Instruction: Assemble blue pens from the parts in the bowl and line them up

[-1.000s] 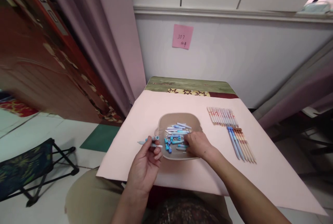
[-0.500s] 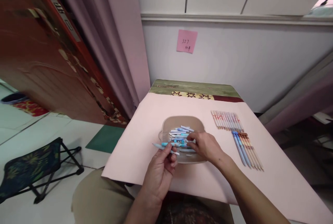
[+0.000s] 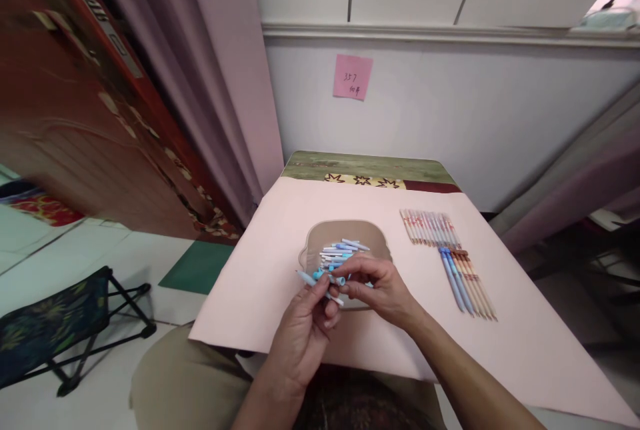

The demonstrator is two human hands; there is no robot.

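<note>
Above a beige bin on a pink-covered table, a left hand and a right hand are close together.

The left thumb and fingers pinch a pale blue pen; the right fingertips narrow at a small blue piece, though whether they grip it is hard to tell. More pen parts lie in the bin; rows of pens lie to the right.
</note>
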